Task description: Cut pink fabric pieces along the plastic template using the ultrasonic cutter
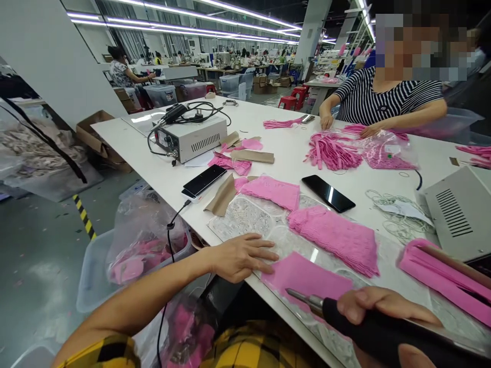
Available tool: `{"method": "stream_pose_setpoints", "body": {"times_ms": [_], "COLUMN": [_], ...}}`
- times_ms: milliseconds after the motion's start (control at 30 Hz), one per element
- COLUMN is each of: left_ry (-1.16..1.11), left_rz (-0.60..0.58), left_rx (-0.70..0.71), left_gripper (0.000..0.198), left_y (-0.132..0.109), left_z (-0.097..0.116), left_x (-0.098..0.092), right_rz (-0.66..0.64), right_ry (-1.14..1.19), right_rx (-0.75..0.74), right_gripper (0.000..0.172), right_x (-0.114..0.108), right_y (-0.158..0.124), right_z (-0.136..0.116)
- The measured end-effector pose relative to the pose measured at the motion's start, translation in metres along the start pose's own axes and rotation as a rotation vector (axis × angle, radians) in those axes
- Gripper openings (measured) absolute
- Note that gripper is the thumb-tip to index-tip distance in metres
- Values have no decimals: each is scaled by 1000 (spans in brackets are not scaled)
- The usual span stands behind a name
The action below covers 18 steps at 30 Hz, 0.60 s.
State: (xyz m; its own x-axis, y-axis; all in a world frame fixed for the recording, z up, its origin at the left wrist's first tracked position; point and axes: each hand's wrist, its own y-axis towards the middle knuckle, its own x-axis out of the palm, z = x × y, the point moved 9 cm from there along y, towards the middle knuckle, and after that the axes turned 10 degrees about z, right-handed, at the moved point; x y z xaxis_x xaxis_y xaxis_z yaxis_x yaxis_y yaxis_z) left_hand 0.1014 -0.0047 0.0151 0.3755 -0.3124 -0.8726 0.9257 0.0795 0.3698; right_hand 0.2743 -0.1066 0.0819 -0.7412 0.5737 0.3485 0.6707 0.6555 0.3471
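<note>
My left hand [242, 258] lies with fingers spread on the table's near edge, its fingertips at the left corner of a flat pink fabric piece [310, 276]. In my right hand [383, 306] is a black-handled tool with a pointed metal tip [307, 297], much like a soldering iron. The tip points left, over the lower edge of that pink piece; whether it touches the fabric I cannot tell. Just behind lies a stack of pink fabric pieces [337, 237], with another pink stack [270, 191] further left. A clear, scuffed sheet [249, 217] lies under the work.
Phones [329, 193] lie on the white table [268, 153]. A grey metal unit with cables [203, 138] stands back left; a similar unit [452, 214] is at right, near folded pink fabric [425, 271]. Opposite, a person in a striped shirt [387, 97] handles pink strips [333, 151].
</note>
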Motion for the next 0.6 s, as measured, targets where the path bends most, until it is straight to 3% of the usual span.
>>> {"method": "stream_pose_setpoints", "body": {"times_ms": [167, 600], "left_ry": [-11, -60], "left_rz": [39, 31], "left_rx": [-6, -20], "left_gripper": [44, 43], "left_y": [-1, 0], "left_z": [0, -1], "left_x": [-1, -1], "right_rz": [-147, -230], "right_ry": [-33, 7], "right_rx": [34, 48], "right_gripper": [21, 20], "right_x": [32, 45], "right_y": [0, 1], "right_z": [5, 16]}}
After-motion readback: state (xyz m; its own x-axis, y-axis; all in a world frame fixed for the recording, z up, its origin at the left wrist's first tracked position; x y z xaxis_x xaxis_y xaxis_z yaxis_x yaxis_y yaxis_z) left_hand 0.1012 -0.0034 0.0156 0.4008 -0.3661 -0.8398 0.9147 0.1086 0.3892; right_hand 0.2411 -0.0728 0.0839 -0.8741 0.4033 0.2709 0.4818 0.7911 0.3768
